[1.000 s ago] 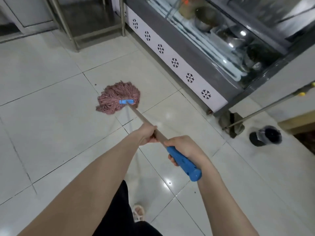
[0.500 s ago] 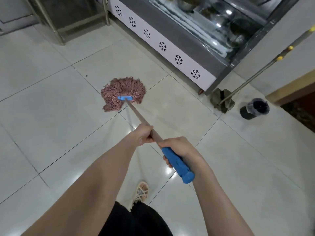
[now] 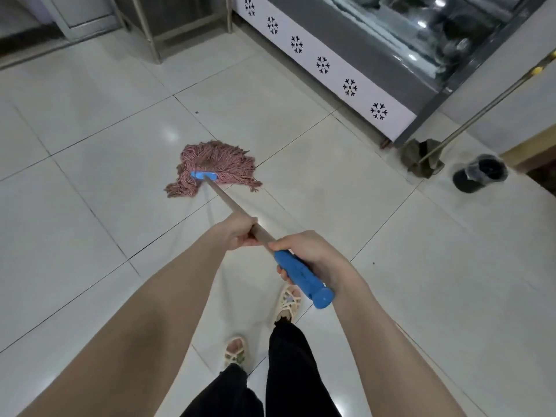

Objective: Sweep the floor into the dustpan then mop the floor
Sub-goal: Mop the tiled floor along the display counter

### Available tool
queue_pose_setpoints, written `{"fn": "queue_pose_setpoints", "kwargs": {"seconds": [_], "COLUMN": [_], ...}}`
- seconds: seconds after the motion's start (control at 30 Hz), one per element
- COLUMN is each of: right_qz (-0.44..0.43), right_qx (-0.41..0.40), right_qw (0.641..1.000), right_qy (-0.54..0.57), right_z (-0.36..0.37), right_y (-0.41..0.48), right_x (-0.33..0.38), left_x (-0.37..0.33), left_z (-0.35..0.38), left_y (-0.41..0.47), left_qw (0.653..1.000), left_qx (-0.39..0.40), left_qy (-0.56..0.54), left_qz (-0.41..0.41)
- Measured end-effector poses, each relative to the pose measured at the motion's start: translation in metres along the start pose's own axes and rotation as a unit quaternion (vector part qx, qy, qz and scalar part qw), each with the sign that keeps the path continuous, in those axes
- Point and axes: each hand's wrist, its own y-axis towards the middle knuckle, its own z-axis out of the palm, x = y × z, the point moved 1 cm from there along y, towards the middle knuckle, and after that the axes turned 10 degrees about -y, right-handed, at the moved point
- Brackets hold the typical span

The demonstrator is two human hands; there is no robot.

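Left grip (image 3: 237, 233) wraps the mop shaft (image 3: 228, 203); right grip (image 3: 310, 254) wraps its blue end (image 3: 304, 279). Mop head (image 3: 215, 170) lies flat on the floor (image 3: 391, 236), just beyond both grips. Risk: a wide rightward stroke could knock the bin (image 3: 480, 173) at far right; glossy tile, once wet, may slide under the sandals (image 3: 288, 302).

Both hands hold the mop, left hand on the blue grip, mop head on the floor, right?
No: the head view shows the right hand on the blue grip; the left hand holds the bare shaft. The mop head is on the floor.
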Motion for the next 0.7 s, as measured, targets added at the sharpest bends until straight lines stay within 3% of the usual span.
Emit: {"fn": "queue_pose_setpoints", "kwargs": {"seconds": [0.37,0.53,0.7], "right_qz": [-0.021,-0.029,-0.028], "right_qx": [0.060,0.044,0.010], "right_qw": [0.997,0.996,0.999], "right_qy": [-0.045,-0.079,-0.028], "right_z": [0.112,0.109,0.083], "right_y": [-0.042,-0.066,-0.109], "right_x": [-0.058,-0.104,-0.189], "left_x": [0.086,0.126,0.190], "left_z": [-0.114,-0.101,-0.044], "left_y": [-0.083,-0.111,-0.134], "left_qw": [0.998,0.998,0.999], "left_qx": [-0.061,-0.055,-0.019], "left_qy": [-0.009,0.010,0.039], "left_qz": [-0.016,-0.018,-0.019]}}
